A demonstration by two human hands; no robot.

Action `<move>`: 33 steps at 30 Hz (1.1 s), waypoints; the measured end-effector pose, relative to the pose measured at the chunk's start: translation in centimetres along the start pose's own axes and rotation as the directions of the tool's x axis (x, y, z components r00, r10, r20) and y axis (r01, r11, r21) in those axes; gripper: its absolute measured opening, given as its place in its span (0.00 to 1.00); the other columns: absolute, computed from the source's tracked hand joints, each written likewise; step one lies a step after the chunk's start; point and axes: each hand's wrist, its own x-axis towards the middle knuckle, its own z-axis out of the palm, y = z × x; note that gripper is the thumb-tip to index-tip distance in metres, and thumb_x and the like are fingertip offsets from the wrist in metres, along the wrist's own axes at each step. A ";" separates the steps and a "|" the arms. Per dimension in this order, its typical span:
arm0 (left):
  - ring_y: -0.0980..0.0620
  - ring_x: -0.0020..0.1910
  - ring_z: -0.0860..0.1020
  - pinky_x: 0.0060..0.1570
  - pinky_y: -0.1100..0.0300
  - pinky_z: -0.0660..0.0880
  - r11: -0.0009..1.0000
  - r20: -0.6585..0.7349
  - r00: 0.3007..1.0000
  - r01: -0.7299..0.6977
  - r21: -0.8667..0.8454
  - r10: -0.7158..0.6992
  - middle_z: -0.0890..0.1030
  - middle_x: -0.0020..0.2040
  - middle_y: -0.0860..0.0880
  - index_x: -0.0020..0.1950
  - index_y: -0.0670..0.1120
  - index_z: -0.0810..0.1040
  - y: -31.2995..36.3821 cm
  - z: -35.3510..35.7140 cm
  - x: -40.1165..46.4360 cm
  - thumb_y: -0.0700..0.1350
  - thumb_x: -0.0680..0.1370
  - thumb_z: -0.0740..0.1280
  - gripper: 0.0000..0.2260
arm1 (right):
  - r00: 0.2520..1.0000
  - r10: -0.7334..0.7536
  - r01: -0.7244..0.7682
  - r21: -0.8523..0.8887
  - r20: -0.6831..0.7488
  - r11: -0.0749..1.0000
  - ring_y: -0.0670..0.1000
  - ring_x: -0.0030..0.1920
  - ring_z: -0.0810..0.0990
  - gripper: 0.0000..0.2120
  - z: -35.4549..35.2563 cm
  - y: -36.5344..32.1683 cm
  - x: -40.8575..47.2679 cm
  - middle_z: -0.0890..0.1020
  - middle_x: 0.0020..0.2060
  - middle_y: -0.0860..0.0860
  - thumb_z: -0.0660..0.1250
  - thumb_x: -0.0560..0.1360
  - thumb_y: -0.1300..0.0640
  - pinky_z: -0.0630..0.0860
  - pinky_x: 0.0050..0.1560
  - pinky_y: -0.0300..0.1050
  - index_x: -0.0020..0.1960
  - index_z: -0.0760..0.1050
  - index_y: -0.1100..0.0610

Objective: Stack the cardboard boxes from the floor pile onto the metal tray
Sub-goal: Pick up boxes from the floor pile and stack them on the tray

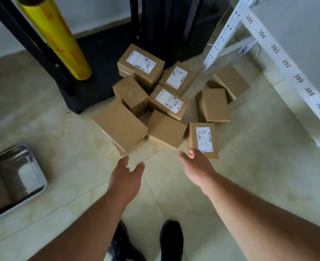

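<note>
Several brown cardboard boxes lie in a loose pile on the tiled floor; some carry white labels. The nearest are a large plain box (pixel 120 127), a smaller plain box (pixel 166 129) and a labelled box (pixel 203 140). My left hand (pixel 126 176) is stretched out with fingers relaxed, just short of the large plain box, and holds nothing. My right hand (pixel 196 164) reaches forward, fingers spread, with its fingertips at the near edge of the labelled box. The metal tray (pixel 31 159) sits on the floor at the far left, its shiny surface showing brown reflections.
A black rack (pixel 91 68) stands behind the pile with a yellow roll of film (pixel 57 38) leaning on it. A white numbered shelf unit (pixel 268 46) runs along the right; one box lies under its post. My feet (pixel 171 240) stand on bare tiles.
</note>
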 end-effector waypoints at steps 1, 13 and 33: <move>0.47 0.76 0.70 0.69 0.52 0.68 1.000 0.002 1.000 0.000 0.006 0.000 0.70 0.79 0.48 0.82 0.51 0.63 0.1 0.1 0.2 0.56 0.81 0.68 0.31 | 1.000 0.004 -0.004 -0.007 -0.008 1.000 0.55 0.76 0.70 0.31 -0.2 -0.1 0.2 0.69 0.79 0.53 0.59 0.84 0.42 0.67 0.71 0.47 0.82 0.62 0.56; 0.45 0.73 0.73 0.67 0.52 0.70 0.999 0.009 0.999 0.041 0.006 -0.041 0.71 0.78 0.47 0.81 0.51 0.63 1.7 -1.7 1.3 0.56 0.81 0.67 0.30 | 0.997 0.044 -0.046 -0.030 -0.069 0.999 0.56 0.75 0.70 0.30 -1.5 -2.3 1.1 0.70 0.78 0.53 0.59 0.84 0.42 0.68 0.68 0.46 0.82 0.62 0.56; 0.45 0.74 0.72 0.66 0.54 0.70 0.989 0.156 0.979 0.123 0.077 -0.133 0.69 0.79 0.49 0.81 0.51 0.64 3.4 19.8 8.7 0.58 0.82 0.65 0.29 | 0.981 0.184 -0.188 -0.066 -0.069 0.980 0.60 0.73 0.73 0.30 -8.7 8.4 18.7 0.73 0.76 0.57 0.61 0.84 0.45 0.69 0.67 0.48 0.80 0.65 0.60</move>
